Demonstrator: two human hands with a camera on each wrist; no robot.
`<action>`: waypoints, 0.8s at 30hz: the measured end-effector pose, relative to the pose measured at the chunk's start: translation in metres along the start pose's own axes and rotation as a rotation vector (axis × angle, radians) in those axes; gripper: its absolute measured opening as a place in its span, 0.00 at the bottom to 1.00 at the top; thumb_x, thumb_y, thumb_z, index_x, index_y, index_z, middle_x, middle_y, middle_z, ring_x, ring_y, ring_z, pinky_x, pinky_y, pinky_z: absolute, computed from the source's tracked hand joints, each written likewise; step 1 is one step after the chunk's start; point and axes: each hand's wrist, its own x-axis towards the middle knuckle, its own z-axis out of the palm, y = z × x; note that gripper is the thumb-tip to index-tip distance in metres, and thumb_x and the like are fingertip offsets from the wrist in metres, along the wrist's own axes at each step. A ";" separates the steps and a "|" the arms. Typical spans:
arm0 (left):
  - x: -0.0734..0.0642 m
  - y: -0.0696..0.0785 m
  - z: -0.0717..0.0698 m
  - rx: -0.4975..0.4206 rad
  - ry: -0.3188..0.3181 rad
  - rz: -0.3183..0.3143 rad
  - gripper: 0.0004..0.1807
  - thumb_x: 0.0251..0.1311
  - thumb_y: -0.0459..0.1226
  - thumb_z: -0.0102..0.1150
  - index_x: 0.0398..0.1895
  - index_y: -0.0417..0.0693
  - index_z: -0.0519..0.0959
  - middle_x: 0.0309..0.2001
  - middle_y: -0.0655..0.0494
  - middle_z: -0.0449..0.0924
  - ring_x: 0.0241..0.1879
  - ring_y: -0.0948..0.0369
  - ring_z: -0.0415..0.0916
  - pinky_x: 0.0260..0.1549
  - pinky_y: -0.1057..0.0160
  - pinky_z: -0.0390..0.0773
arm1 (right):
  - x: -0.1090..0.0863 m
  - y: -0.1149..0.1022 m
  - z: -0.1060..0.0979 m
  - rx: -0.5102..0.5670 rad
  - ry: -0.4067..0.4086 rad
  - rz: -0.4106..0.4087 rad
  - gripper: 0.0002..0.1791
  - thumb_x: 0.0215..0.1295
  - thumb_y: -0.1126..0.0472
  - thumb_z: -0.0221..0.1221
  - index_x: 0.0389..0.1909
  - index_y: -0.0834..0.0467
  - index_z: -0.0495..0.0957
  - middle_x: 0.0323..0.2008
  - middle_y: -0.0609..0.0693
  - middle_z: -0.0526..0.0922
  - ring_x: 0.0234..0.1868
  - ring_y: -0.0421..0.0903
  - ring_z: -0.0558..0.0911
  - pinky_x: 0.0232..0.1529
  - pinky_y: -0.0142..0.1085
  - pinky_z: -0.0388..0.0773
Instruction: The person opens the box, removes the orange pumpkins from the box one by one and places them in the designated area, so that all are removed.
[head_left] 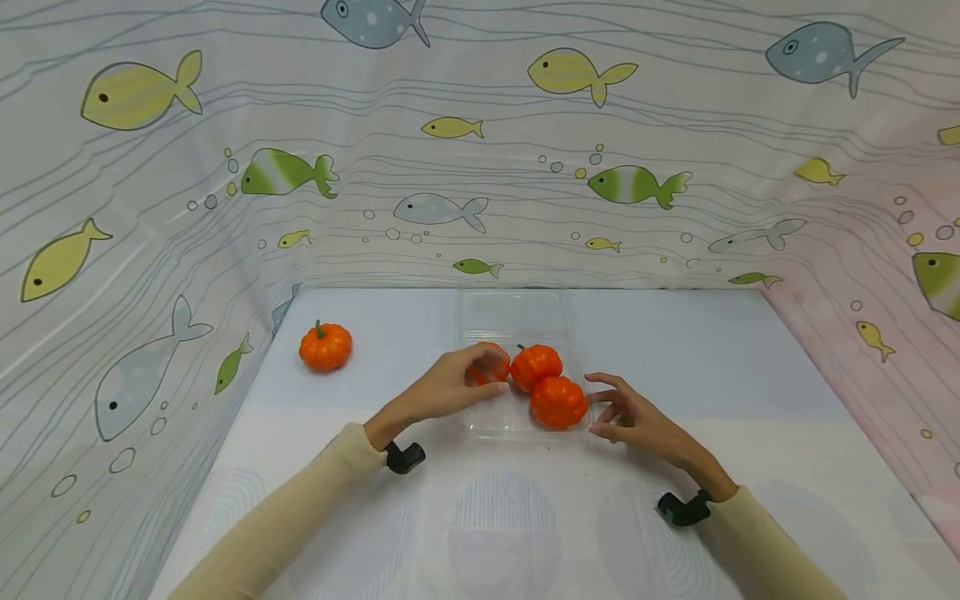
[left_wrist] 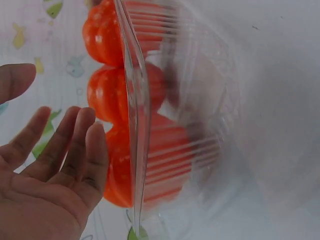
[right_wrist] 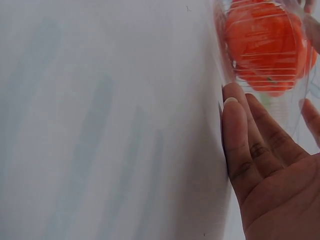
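Observation:
A clear plastic clamshell container (head_left: 487, 429) lies with its lid folded back, holding three small orange pumpkins. Over the leftmost pumpkin (head_left: 493, 368) arches my left hand (head_left: 456, 382), partly hiding it. In the left wrist view its fingers (left_wrist: 65, 150) are spread and loosely extended beside that pumpkin (left_wrist: 119, 170), with the thumb held apart. The other two pumpkins, one behind (head_left: 537, 367) and one in front (head_left: 558, 403), sit together on the container's right side. My right hand (head_left: 633, 421) is at the container's right wall, fingers relaxed and holding nothing.
Another orange pumpkin (head_left: 326, 347) with a green stem sits alone at the table's back left. The transparent lid (head_left: 513, 312) lies behind the container. Fish-patterned curtains (head_left: 525, 225) enclose the back and sides of the white table (head_left: 675, 350).

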 end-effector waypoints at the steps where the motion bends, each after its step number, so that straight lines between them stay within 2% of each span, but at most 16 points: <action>1: 0.002 0.001 0.003 -0.001 -0.011 -0.003 0.23 0.68 0.45 0.67 0.62 0.45 0.77 0.53 0.50 0.81 0.49 0.61 0.77 0.48 0.57 0.81 | 0.000 0.000 0.000 0.001 0.004 0.001 0.43 0.68 0.59 0.68 0.79 0.48 0.55 0.62 0.61 0.77 0.42 0.51 0.83 0.36 0.37 0.84; 7: 0.010 0.008 0.023 0.011 -0.092 0.003 0.23 0.69 0.44 0.65 0.63 0.46 0.76 0.49 0.52 0.82 0.46 0.61 0.77 0.45 0.62 0.80 | 0.002 0.001 0.000 0.010 0.008 0.014 0.44 0.68 0.58 0.69 0.79 0.47 0.56 0.62 0.60 0.77 0.42 0.52 0.83 0.36 0.38 0.84; 12: 0.016 0.010 0.038 0.051 -0.148 0.003 0.25 0.69 0.44 0.65 0.66 0.47 0.74 0.50 0.53 0.81 0.46 0.64 0.78 0.45 0.65 0.81 | 0.001 0.003 0.001 0.004 0.001 0.038 0.44 0.69 0.57 0.68 0.79 0.46 0.55 0.63 0.61 0.76 0.43 0.52 0.83 0.36 0.39 0.85; 16: 0.022 0.012 0.047 0.104 -0.158 0.001 0.29 0.70 0.45 0.65 0.70 0.45 0.72 0.49 0.54 0.80 0.45 0.63 0.77 0.46 0.67 0.80 | 0.000 0.002 0.001 0.000 0.012 0.035 0.43 0.69 0.57 0.68 0.79 0.45 0.55 0.63 0.61 0.76 0.42 0.53 0.82 0.34 0.39 0.84; 20: 0.026 0.016 0.052 0.175 -0.160 0.000 0.30 0.71 0.47 0.63 0.71 0.47 0.71 0.43 0.56 0.79 0.44 0.59 0.75 0.42 0.67 0.77 | 0.000 0.000 0.001 -0.003 0.014 0.024 0.43 0.69 0.57 0.68 0.79 0.46 0.55 0.61 0.61 0.78 0.42 0.52 0.83 0.34 0.39 0.84; 24: 0.027 0.019 0.056 0.173 -0.177 -0.021 0.27 0.72 0.51 0.60 0.68 0.52 0.71 0.36 0.55 0.75 0.41 0.57 0.72 0.36 0.66 0.72 | 0.000 0.001 0.002 -0.002 0.009 0.023 0.43 0.69 0.57 0.68 0.79 0.46 0.55 0.62 0.61 0.77 0.42 0.52 0.83 0.33 0.40 0.84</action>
